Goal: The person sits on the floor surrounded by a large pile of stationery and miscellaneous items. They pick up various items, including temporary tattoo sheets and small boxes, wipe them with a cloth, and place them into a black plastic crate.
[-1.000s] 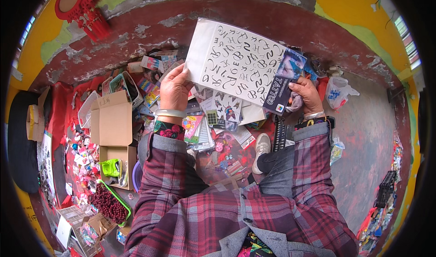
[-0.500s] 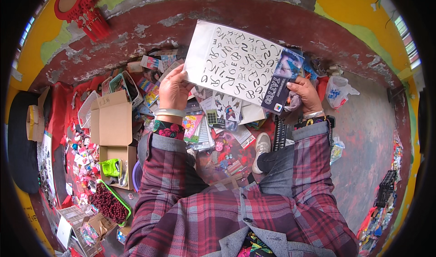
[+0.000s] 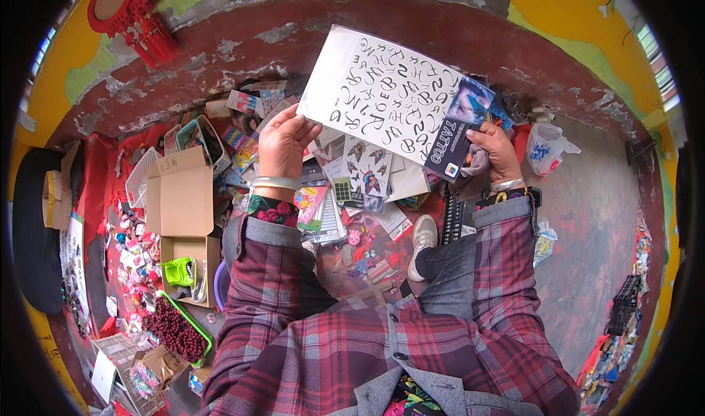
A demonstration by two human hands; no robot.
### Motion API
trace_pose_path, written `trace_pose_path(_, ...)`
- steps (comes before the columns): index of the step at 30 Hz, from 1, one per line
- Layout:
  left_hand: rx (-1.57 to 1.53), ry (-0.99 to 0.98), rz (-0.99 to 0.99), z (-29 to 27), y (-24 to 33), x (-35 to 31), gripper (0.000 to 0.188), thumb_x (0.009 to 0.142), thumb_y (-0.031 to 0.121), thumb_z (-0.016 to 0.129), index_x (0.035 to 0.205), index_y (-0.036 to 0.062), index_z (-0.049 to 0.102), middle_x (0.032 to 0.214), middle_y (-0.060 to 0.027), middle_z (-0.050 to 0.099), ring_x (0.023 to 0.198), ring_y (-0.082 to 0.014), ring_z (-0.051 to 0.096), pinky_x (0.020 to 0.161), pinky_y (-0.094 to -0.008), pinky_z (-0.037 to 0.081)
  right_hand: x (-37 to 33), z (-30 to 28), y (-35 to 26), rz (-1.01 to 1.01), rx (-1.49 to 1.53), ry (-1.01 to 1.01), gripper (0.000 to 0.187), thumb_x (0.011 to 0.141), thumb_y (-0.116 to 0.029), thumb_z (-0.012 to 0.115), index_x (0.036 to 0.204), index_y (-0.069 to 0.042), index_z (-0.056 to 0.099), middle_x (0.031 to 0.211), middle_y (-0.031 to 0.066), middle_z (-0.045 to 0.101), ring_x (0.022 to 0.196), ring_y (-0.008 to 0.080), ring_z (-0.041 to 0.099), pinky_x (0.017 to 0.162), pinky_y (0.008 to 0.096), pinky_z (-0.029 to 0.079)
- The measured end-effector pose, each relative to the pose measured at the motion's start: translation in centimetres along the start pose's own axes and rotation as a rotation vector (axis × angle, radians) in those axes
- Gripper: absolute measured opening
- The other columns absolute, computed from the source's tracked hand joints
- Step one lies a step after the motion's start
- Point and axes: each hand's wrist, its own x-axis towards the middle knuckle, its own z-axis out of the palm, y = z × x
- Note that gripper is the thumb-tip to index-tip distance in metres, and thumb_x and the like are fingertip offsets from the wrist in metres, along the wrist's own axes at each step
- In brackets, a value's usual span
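A temporary tattoo sheet point(image 3: 389, 96) is held up in front of me, tilted down to the right. It is white with black curly lettering and has a dark printed header at its right end. My left hand point(image 3: 283, 148) is closed at its lower left corner, fingertips against the edge. My right hand point(image 3: 498, 152) pinches the header end, thumb on the front and the other fingers partly hidden. Below the sheet, on the floor, lies another sheet with coloured winged designs point(image 3: 367, 168), beside loose cards and packets point(image 3: 316, 207).
An open cardboard box point(image 3: 183, 221) stands at left, near white baskets point(image 3: 147, 174) and a green-rimmed tray of dark red beads point(image 3: 175, 328). My shoe point(image 3: 424, 243) rests beside a black crate point(image 3: 452, 221). A plastic bag point(image 3: 547, 148) sits at right, below the peeling wall point(image 3: 242, 30).
The sheet has tilted a little more steeply, its upper left corner shifting up and to the right. Both hands stay in nearly the same places.
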Motion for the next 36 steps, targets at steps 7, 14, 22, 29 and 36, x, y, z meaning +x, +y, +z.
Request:
trace_pose_path(7,-0.101,0.047,-0.018,0.9,0.2,-0.2,0.027,0.087,0.005,0.052,0.111,-0.0062,0.050,0.099,-0.0144,0.061,0.087,-0.0234,0.063,0.079,-0.0353,0.052,0.4,-0.4,0.4,0.008,0.008,-0.010,0.013,0.082,-0.010,0.060,0.091,-0.002,0.060,0.078,0.0052,0.064,0.055,0.0086,0.058,0.049,0.0207,0.048)
trace_pose_path(14,-0.159,0.026,-0.034,1.1,0.0,0.0,0.023,0.086,0.011,0.059,0.105,-0.0023,0.055,0.096,-0.0094,0.062,0.084,-0.0178,0.062,0.074,-0.0310,0.050,0.1,-0.1,-0.2,0.036,0.007,-0.118,0.011,0.082,-0.006,0.059,0.089,0.002,0.060,0.075,0.0076,0.064,0.055,0.0112,0.059,0.050,0.0228,0.049)
trace_pose_path(22,-0.080,0.065,0.073,0.4,-0.8,0.2,0.025,0.088,0.013,0.057,0.106,-0.0050,0.057,0.098,-0.0104,0.063,0.088,-0.0187,0.061,0.079,-0.0316,0.049,0.4,-0.2,0.2,0.066,-0.102,-0.050,0.008,0.081,-0.008,0.061,0.082,0.000,0.060,0.074,0.0048,0.063,0.061,0.0101,0.058,0.056,0.0232,0.047)
trace_pose_path(29,0.054,0.137,0.088,0.2,-1.4,0.4,0.025,0.089,0.016,0.058,0.103,-0.0039,0.058,0.093,-0.0087,0.064,0.079,-0.0164,0.063,0.071,-0.0289,0.051,0.7,-0.1,0.4,-0.002,-0.164,0.011,0.008,0.081,-0.007,0.061,0.074,-0.005,0.058,0.071,0.0016,0.062,0.058,0.0077,0.057,0.054,0.0215,0.046)
trace_pose_path(36,0.061,0.016,-0.014,-0.3,-0.3,0.7,0.037,0.092,0.029,0.050,0.102,-0.0065,0.057,0.094,-0.0126,0.064,0.084,-0.0178,0.061,0.078,-0.0302,0.046,0.6,-1.1,-0.3,0.020,-0.175,-0.008,0.007,0.081,-0.006,0.061,0.076,-0.002,0.059,0.072,0.0030,0.063,0.060,0.0087,0.059,0.055,0.0218,0.049)
